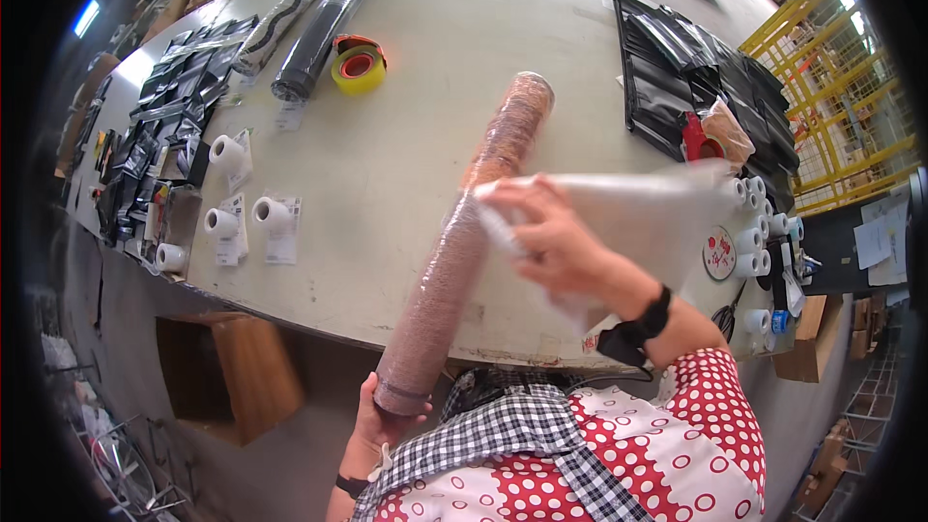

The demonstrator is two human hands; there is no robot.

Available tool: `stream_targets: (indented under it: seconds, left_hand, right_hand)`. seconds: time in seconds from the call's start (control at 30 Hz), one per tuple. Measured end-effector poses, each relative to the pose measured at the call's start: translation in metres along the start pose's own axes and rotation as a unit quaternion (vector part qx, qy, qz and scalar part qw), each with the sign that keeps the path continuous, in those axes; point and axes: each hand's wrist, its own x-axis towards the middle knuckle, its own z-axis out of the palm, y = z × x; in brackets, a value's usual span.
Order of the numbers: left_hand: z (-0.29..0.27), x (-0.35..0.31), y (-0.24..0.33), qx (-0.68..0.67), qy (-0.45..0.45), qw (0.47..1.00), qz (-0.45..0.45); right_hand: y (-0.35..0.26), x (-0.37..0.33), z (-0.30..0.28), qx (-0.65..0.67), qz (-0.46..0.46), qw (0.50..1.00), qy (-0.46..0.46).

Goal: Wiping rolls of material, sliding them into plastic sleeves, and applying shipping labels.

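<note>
A long brownish roll (440, 295) in clear shiny wrapping slants across the near part of the table, its lower end reaching past the edge toward me. My left hand (385, 420) is closed around that lower end. At the roll's middle, my right hand (551, 232) pinches the edge of a whitish see-through plastic sheet (638, 217). The sheet spreads to the right and is blurred by motion. Some right fingers are hidden under the hand and the plastic.
Two long wrapped rolls (329, 24) and yellow tape (358, 72) lie at the far left. Small white rolls (274, 215) stand on labels. Black plastic packages (667, 72) and a red tape dispenser (698, 138) lie right. Below the table's left edge is a cardboard box (242, 377).
</note>
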Motion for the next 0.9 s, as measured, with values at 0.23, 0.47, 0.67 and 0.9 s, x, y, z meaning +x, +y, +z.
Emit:
stream_targets:
  seconds: [0.23, 0.47, 0.67, 0.9]
  left_hand:
    - [0.009, 0.006, -0.013, 0.085, 0.193, 0.945, 0.249]
    - [0.016, 0.015, 0.005, 0.079, 0.195, 0.920, 0.330]
    - [0.029, 0.018, -0.004, 0.104, 0.231, 0.888, 0.383]
    - [0.038, 0.012, 0.010, 0.118, 0.208, 0.920, 0.310]
  right_hand:
    - [0.081, 0.087, 0.110, -0.144, 0.042, 0.985, 0.088]
    - [0.295, 0.208, 0.015, -0.409, 0.365, 0.797, 0.252]
    - [0.306, 0.158, -0.010, -0.080, 0.457, 0.859, 0.216]
    - [0.246, 0.120, 0.061, 0.058, 0.281, 0.871, 0.398]
